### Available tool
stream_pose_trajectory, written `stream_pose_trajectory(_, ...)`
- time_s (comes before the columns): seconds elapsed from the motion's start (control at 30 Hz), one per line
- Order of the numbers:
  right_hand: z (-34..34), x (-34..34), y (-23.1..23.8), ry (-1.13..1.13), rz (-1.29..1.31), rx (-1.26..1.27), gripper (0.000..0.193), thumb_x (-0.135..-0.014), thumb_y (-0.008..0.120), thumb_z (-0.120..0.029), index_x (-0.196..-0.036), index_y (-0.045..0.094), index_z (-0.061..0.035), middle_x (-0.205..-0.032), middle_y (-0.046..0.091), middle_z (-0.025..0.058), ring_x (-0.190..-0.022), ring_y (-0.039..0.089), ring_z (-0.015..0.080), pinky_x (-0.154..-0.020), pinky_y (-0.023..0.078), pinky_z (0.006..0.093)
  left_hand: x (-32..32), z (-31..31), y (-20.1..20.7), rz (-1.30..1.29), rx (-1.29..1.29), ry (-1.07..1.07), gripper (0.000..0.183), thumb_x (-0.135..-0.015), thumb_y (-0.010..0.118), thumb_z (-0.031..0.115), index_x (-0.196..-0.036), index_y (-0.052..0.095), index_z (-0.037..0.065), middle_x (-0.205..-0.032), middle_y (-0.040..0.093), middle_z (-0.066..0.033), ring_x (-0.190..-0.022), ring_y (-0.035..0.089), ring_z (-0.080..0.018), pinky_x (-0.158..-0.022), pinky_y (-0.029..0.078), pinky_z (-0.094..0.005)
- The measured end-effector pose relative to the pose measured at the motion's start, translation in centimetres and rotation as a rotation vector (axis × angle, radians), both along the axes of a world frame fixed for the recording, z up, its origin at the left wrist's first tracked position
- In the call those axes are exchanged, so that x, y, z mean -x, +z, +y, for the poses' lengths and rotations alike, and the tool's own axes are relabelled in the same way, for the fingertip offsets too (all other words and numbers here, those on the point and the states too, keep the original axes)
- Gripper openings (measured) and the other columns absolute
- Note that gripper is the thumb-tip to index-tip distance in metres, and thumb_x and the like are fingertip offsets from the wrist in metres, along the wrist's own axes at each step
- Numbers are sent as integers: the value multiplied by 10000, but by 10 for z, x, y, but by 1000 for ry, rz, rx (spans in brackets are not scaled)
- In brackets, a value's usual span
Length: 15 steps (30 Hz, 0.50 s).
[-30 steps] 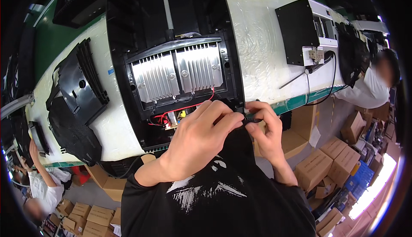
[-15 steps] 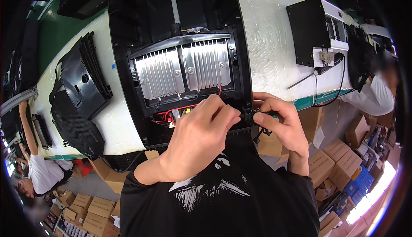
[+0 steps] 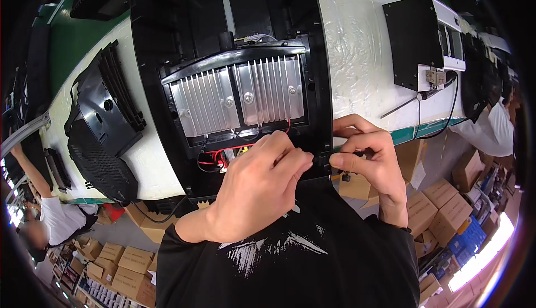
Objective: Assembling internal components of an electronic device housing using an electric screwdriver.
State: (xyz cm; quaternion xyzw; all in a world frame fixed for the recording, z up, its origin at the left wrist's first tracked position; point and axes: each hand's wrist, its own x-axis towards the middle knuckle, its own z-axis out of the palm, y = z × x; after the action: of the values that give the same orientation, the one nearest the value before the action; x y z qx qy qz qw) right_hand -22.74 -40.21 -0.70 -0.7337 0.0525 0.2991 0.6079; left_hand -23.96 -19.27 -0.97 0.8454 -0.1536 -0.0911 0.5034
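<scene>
A large black plastic housing (image 3: 321, 90) lies open before me. Inside it sit two silver finned heat sinks (image 3: 209, 99), with red wires (image 3: 223, 156) and small parts below them, partly hidden by my left hand. My left hand (image 3: 259, 182) reaches over the near end of the housing, its fingers pinched together against the inner face of the right wall; whatever they hold is hidden. Outside that same wall, my right hand (image 3: 371, 154) is closed, thumb against bent fingers, on what looks like a thin black cable (image 3: 347, 177), whose dark end hangs below the thumb.
On the white-covered bench (image 3: 357, 57), black plastic covers (image 3: 106, 110) lie to the left. A black and white metal device (image 3: 416, 43) with a cable stands to the right. Cardboard boxes (image 3: 441, 210) are stacked on the floor. Other people (image 3: 53, 219) are at both sides.
My view has shifted slightly. Both hands stay at the housing's right wall in nearly the same pose, and the dark cable end below my right thumb hangs a little differently.
</scene>
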Motion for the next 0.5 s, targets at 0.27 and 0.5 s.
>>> stream_pose_trajectory(0.27, -8, -9, -16, -25, 139, -80, 163, -548, 769, -23, -641, 650, 38, -889, 593, 108, -761, 545, 146, -623, 376, 243, -1, -8, -1, 36, -46, 29, 103, -696, 664, -40, -769, 621, 20, -699, 476, -70, -568, 539, -227, -499, 418, -314)
stream_pose_trajectory(0.5, -8, 3, -35, -145, 237, -320, 148, -631, 707, 60, -652, 565, 25, -819, 588, 106, -722, 537, 113, -655, 429, 223, 0, -4, -4, 13, -41, 17, 93, -702, 674, -21, -766, 618, 16, -709, 488, -70, -583, 546, -231, -520, 435, -318)
